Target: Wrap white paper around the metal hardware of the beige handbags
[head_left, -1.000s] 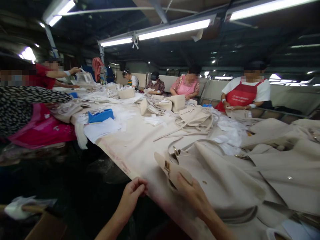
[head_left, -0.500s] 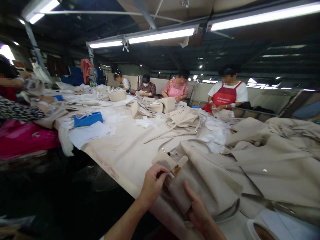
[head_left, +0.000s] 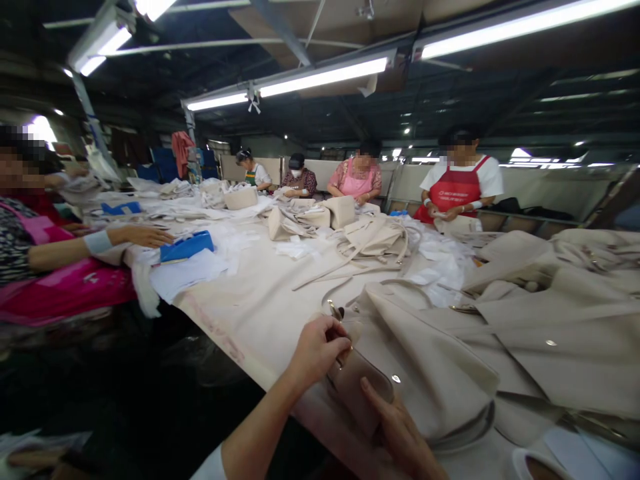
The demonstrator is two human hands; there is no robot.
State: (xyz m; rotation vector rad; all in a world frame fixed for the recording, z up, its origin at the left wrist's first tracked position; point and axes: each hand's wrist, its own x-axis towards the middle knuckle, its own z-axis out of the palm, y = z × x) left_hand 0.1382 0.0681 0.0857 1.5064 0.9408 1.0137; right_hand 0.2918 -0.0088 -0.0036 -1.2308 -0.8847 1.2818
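Note:
Low over the table edge, a small beige leather pouch (head_left: 357, 393) lies tilted in my right hand (head_left: 397, 423), thumb on its face and the other fingers behind it. My left hand (head_left: 320, 350) is closed in a pinch at the pouch's upper end, beside a bit of gold-coloured metal fitting mostly covered by the fingers. Whether it grips the fitting or the leather edge is hard to see. Directly behind both hands rests a large beige bag (head_left: 425, 360), slumped on its side, with a thin strap and small metal parts near its top.
Beige bags and panels (head_left: 565, 320) are heaped to the right. A white round container (head_left: 523, 460) stands at the lower right. Blue holders (head_left: 187, 247), white sheets and wrapping (head_left: 440, 260) lie about the table (head_left: 245, 300). A co-worker (head_left: 75, 260) reaches in from the left; several others sit opposite.
The pouch's flap, raised with its clasp exposed before, now appears folded down, and the left hand covers the fitting. The co-worker on the left has stretched an arm toward the blue holder.

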